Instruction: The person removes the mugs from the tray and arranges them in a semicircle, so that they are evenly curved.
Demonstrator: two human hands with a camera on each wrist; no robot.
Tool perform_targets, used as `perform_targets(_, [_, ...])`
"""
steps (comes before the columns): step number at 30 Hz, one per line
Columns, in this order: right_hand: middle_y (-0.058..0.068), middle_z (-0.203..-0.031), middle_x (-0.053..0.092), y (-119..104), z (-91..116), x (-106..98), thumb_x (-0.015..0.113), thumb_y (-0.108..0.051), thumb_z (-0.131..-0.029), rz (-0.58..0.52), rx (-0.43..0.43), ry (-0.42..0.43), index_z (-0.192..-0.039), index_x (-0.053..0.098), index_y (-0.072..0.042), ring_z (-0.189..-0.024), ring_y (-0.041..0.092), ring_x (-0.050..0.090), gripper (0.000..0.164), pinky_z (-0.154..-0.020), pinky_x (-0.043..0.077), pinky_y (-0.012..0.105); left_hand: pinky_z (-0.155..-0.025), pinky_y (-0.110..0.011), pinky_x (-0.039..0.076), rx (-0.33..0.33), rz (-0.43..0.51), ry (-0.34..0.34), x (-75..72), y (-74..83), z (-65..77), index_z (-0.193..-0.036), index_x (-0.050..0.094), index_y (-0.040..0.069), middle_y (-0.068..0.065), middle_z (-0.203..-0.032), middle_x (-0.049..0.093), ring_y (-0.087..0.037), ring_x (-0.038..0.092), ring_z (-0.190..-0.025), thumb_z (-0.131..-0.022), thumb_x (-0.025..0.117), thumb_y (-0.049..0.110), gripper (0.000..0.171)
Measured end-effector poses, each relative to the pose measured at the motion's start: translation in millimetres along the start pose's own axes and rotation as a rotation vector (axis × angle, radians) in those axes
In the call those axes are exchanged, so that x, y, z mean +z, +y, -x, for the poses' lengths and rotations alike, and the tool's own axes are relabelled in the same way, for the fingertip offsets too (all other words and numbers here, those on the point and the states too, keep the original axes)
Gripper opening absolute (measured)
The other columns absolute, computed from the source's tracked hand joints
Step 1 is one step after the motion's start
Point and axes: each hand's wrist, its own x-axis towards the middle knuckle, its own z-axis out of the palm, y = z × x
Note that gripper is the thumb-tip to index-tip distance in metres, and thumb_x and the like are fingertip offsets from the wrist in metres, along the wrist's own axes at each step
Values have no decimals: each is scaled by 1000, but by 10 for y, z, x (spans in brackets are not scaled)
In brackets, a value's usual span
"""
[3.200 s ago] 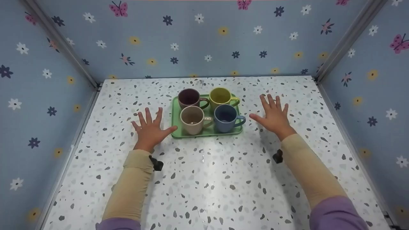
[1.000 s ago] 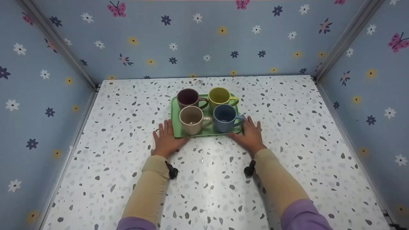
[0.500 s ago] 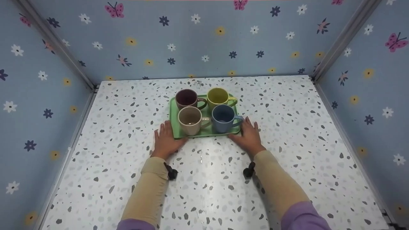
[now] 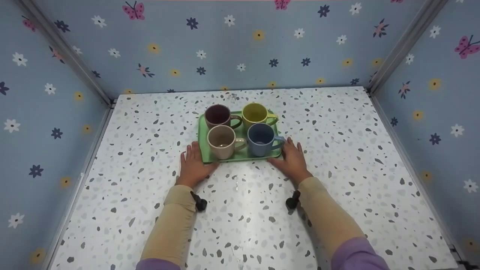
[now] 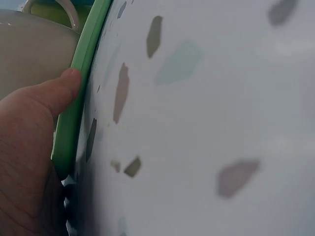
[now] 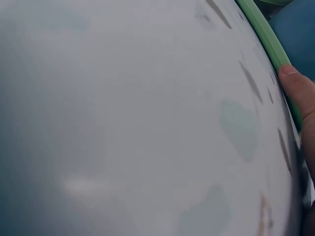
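A green rectangular tray (image 4: pixel 203 141) lies on the speckled table, bearing mugs with handles pointing right. The maroon mug (image 4: pixel 216 117) and the yellow mug (image 4: pixel 255 113) stand in the back row. In front are the beige mug (image 4: pixel 221 149) and the blue mug (image 4: pixel 260 147). My left hand (image 4: pixel 192 169) holds the tray's front left corner. Its thumb (image 5: pixel 61 88) presses on the green rim; the other fingers lie along the left side. At the front right corner my right hand (image 4: pixel 293 162) holds the tray likewise, thumb (image 6: pixel 298 86) on the rim. The fingertips' undersides are hidden.
The white speckled table (image 4: pixel 240 221) extends around the tray. A blue flowered wall (image 4: pixel 240 45) stands behind, with similar panels at left and right. Small black wrist cameras sit on the left wrist (image 4: pixel 201 204) and the right wrist (image 4: pixel 291 203).
About three seconds ago both hands hovered apart with spread fingers; they have since come in to the tray's front corners. Over the last half second tray, mugs and left hand shift very slightly left.
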Motion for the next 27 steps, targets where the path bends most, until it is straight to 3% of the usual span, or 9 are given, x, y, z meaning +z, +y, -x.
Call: perform_targets(27, [11, -158, 40, -197, 191, 166, 76, -59, -82, 11, -57, 31, -150, 49, -13, -154, 29, 20, 86, -125, 3, 50, -121, -59, -8, 35, 48, 65, -37, -246, 245, -159, 2, -6, -24, -167, 2, -41, -7, -154, -92, 59, 64, 112])
